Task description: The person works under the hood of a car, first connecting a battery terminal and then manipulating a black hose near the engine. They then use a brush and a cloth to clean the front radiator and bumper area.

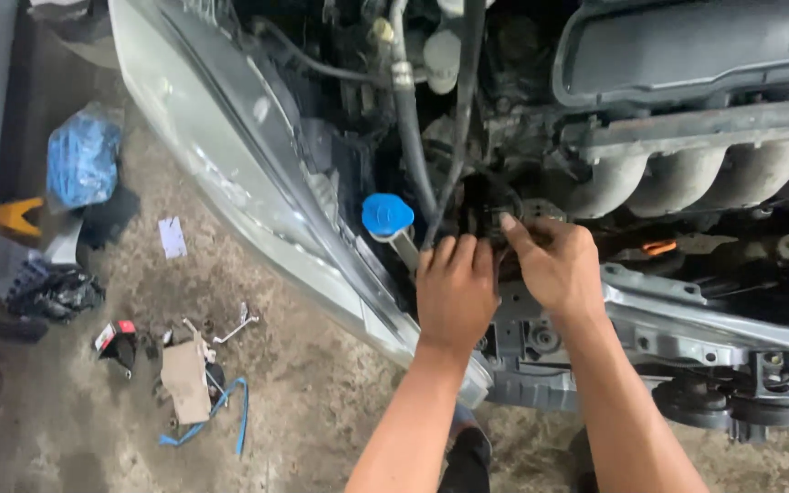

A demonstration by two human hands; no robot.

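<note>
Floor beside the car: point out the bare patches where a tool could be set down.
Bare concrete lies between the headlight and the spanner, and below the blue strap toward the left forearm. The left edge is crowded: blue bag, black rags, cardboard scrap. Around both hands, left hand and right hand, hoses pack the bay tightly.

The black part (484, 205) that both hands reach into is mostly hidden behind the left hand (454, 292) and right hand (554, 265); its kind cannot be told. The engine cover (687, 46) runs off the top and right edges. The small tools (235, 324) on the floor (321, 402), perhaps 2 wrenches, are too small to identify.
</note>
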